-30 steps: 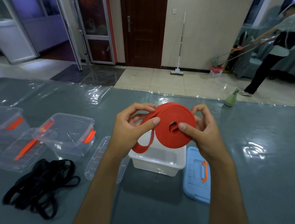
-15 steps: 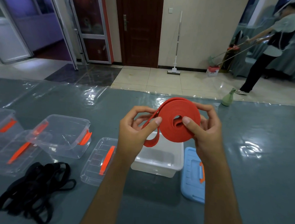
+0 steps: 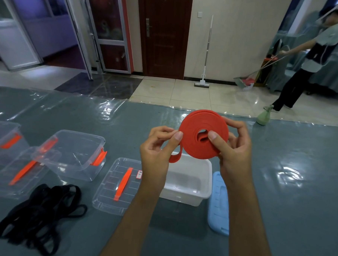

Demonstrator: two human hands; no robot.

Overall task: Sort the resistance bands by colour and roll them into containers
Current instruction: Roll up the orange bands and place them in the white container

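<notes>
A red resistance band [image 3: 195, 125] is wound into a flat coil and held upright above the white open container [image 3: 204, 179]. My right hand [image 3: 235, 150] grips the coil, thumb on its face near the centre hole and fingers behind it. My left hand [image 3: 157, 146] pinches the coil's left edge, where a short loose tail loops down. A tangle of black resistance bands [image 3: 42, 215] lies on the table at the front left.
A clear container [image 3: 74, 154] with orange clips stands to the left, with clear lids [image 3: 117, 185] and another clear box [image 3: 3, 138] nearby. A blue lid [image 3: 219, 205] lies right of the white container. A person sweeps the floor beyond the table.
The loose tail of the red band has become shorter as it wound onto the coil. Both hands and the coil have stayed above the white container.
</notes>
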